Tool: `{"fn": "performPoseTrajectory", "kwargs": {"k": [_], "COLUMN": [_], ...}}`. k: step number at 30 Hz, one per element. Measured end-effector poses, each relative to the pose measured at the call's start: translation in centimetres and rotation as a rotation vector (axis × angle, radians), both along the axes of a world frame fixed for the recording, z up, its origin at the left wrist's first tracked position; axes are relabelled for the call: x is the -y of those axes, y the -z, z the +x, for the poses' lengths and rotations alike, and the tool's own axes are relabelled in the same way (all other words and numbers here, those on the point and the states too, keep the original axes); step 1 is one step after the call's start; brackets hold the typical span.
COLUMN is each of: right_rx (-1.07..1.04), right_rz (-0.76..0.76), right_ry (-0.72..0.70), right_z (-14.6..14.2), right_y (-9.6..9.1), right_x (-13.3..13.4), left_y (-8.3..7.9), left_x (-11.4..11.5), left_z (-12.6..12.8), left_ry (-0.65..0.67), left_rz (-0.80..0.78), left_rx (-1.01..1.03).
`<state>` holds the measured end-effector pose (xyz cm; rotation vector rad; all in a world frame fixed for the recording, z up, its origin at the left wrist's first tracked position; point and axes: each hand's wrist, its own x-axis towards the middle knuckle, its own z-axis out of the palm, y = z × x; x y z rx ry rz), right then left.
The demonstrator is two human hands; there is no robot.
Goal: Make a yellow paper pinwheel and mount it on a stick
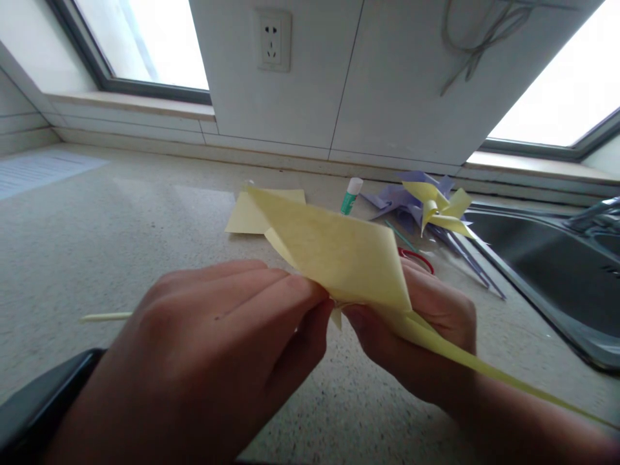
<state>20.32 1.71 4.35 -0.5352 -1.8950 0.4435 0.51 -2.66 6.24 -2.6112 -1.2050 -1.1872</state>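
Observation:
A yellow paper pinwheel (346, 248), its sheet folded and curled, is held up between my two hands over the counter. My left hand (217, 336) is closed, thumb and fingertips pinching near the pinwheel's middle. Opposite it, my right hand (416, 336) grips the paper from below, with its fingers partly hidden behind the sheet. From the right hand a long, thin yellow strip (489, 368) runs toward the lower right; whether it joins the pinwheel is hidden. Beyond the left hand pokes the end of a pale yellow stick (104, 317).
Behind lie yellow paper (249, 216), a glue stick (351, 196), and red-handled scissors (420, 259) partly covered by my right hand. Purple and yellow pinwheels (438, 210) rest near the sink (552, 278). A printed sheet (43, 169) is at far left; the wall has a socket (272, 40).

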Motion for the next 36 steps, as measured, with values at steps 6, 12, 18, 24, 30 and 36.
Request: {"fn": "performPoseTrajectory", "kwargs": {"k": [6, 12, 18, 24, 30, 36], "right_rx": [-0.004, -0.012, -0.043, -0.088, -0.057, -0.080], "right_rz": [-0.051, -0.068, -0.095, -0.160, -0.064, -0.088], "right_ry": [0.030, 0.075, 0.106, 0.110, 0.059, 0.053], "right_z": [-0.2, -0.5, -0.6, -0.6, -0.4, -0.6], "right_y": [0.1, 0.1, 0.7, 1.6, 1.5, 1.2], "right_x": [0.5, 0.5, 0.7, 1.3, 0.8, 0.5], "left_y": [0.3, 0.7, 0.7, 0.9, 1.0, 1.0], "left_x": [0.2, 0.0, 0.0, 0.5, 0.7, 0.7], "left_z": [-0.5, -0.2, -0.1, 0.1, 0.3, 0.2], "left_ry": [-0.075, -0.123, -0.112, -0.119, -0.129, -0.119], "left_rz": [-0.004, 0.005, 0.011, 0.042, 0.020, 0.013], "left_rx": [-0.110, -0.137, -0.142, -0.143, -0.133, -0.120]}}
